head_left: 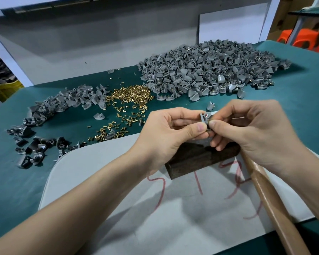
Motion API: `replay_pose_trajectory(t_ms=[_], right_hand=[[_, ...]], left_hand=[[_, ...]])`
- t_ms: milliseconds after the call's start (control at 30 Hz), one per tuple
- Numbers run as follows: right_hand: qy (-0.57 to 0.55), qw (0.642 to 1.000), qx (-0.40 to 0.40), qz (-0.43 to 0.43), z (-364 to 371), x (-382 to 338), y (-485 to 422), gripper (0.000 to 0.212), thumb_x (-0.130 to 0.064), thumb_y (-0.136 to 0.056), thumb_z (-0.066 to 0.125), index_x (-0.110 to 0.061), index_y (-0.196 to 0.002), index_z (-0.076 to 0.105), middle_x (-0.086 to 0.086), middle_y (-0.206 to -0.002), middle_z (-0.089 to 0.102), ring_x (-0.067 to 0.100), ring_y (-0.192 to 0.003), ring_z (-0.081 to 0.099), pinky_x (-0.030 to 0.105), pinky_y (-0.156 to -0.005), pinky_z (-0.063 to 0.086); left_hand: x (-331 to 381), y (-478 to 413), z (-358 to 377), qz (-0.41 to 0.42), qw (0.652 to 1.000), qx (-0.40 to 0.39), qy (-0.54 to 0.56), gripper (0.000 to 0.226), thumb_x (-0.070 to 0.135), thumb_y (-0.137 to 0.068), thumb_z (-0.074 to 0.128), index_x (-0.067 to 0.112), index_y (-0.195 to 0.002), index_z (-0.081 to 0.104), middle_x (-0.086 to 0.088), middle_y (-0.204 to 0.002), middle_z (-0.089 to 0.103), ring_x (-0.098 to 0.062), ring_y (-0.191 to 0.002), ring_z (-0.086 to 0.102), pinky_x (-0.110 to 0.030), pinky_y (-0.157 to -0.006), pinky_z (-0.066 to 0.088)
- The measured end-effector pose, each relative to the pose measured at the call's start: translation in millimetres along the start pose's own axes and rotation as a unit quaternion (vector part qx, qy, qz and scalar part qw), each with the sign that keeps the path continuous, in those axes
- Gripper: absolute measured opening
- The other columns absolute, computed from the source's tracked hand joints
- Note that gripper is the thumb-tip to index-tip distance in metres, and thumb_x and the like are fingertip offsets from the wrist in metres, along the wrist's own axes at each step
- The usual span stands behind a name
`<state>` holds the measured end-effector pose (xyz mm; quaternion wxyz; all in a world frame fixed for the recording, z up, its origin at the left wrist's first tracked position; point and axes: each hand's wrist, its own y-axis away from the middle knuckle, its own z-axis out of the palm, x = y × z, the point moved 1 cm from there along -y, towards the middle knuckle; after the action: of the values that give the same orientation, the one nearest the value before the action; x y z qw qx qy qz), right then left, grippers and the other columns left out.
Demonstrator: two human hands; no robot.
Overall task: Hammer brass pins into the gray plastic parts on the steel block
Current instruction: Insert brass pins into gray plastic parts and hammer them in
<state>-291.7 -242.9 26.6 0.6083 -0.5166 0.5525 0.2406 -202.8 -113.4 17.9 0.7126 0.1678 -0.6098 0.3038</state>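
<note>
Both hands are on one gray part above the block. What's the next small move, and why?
Probably lower the part onto the block. The left hand and right hand both pinch it, seemingly held up off the block, so nothing can be struck yet. The hammer handle runs beneath the right hand.

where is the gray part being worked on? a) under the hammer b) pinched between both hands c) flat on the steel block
b: the left hand and right hand pinch the gray part in their fingertips, held up above the steel block.
</note>
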Motion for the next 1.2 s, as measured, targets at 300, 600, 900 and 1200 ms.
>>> replay_pose_trajectory(t_ms=[300,600,900,1200], right_hand=[[-0.010,1.000,-0.008,0.020,1.2,-4.2,-1.2,0.007,0.004,-0.078,0.065,0.006,-0.072,0.062,0.018,-0.058,0.063,0.021,-0.048,0.063,0.029,-0.050,0.057],[-0.027,0.998,-0.001,0.050,-7.9,-7.4,-3.4,0.006,0.008,-0.079,0.061,0.003,-0.075,0.063,0.007,-0.054,0.062,0.016,-0.047,0.061,0.025,-0.051,0.056],[-0.017,0.999,-0.006,0.028,-4.1,-9.6,-1.8,0.012,-0.003,-0.069,0.066,0.005,-0.078,0.064,0.006,-0.055,0.062,0.015,-0.048,0.062,0.024,-0.052,0.057],[0.010,1.000,-0.011,0.004,-5.3,-5.1,-1.8,0.005,-0.003,-0.073,0.068,0.000,-0.075,0.064,0.003,-0.055,0.063,0.014,-0.048,0.061,0.024,-0.051,0.055]], left_hand=[[0.8,-1.4,-2.8,-0.003,1.000,-0.008,0.008,0.027,0.009,-0.066,0.066,0.006,-0.092,0.066,-0.005,-0.076,0.073,-0.014,-0.071,0.070,-0.019,-0.071,0.056],[2.5,-3.0,0.5,-0.004,0.998,0.006,0.064,0.028,0.006,-0.065,0.065,0.002,-0.092,0.063,-0.004,-0.073,0.072,-0.014,-0.070,0.071,-0.016,-0.068,0.055],[2.4,-2.7,0.0,-0.014,0.998,0.000,0.068,0.027,0.006,-0.065,0.065,0.001,-0.091,0.063,-0.005,-0.071,0.072,-0.012,-0.067,0.070,-0.016,-0.066,0.055],[1.6,-2.3,0.0,-0.010,0.999,-0.006,0.044,0.026,0.007,-0.064,0.065,0.002,-0.090,0.063,-0.004,-0.070,0.071,-0.011,-0.066,0.070,-0.016,-0.068,0.055]])
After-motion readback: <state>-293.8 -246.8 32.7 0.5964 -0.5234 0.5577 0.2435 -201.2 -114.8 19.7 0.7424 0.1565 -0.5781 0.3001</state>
